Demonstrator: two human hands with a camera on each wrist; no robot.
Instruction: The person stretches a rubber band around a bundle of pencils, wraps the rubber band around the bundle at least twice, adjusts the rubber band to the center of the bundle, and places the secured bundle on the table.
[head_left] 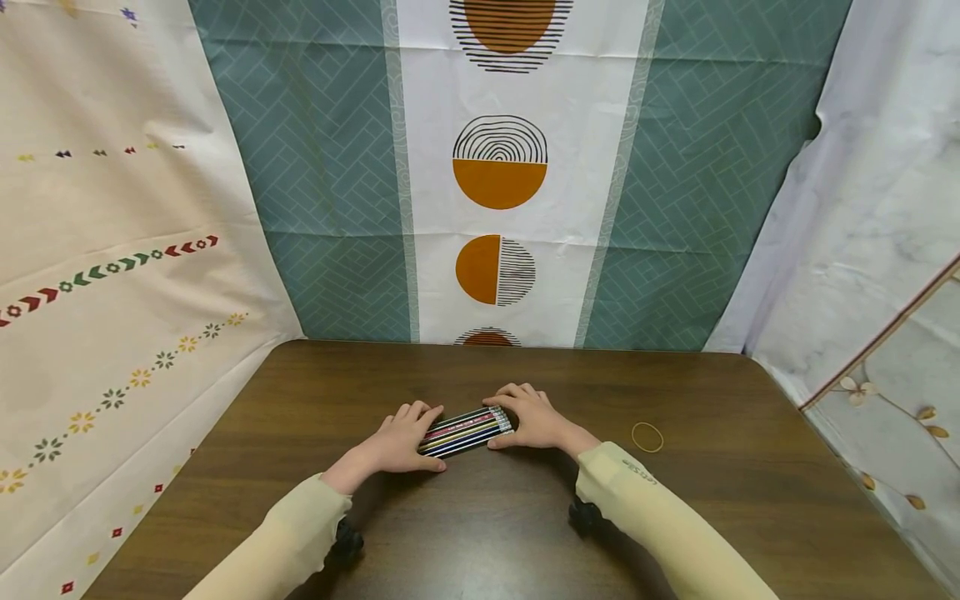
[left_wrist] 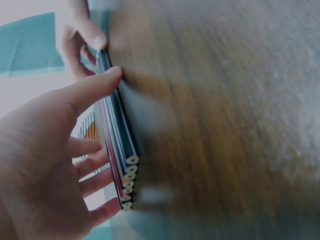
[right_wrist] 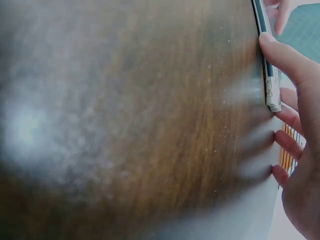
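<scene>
A flat row of several pencils [head_left: 465,431] lies slanted on the brown table [head_left: 525,517], eraser ends to the right. My left hand [head_left: 429,439] holds the row's left end, and my right hand [head_left: 510,422] holds its right end. In the left wrist view, my thumb [left_wrist: 95,85] presses the near side of the pencils [left_wrist: 120,150] while the fingers [left_wrist: 95,170] curl on the far side. The right wrist view shows my right thumb [right_wrist: 280,55] against the pencils [right_wrist: 268,80], with the fingers [right_wrist: 285,142] behind them.
A tan rubber band [head_left: 647,437] lies on the table to the right of my right hand. Patterned cloth backdrops hang behind the table and at both sides. Both sleeves are cream coloured.
</scene>
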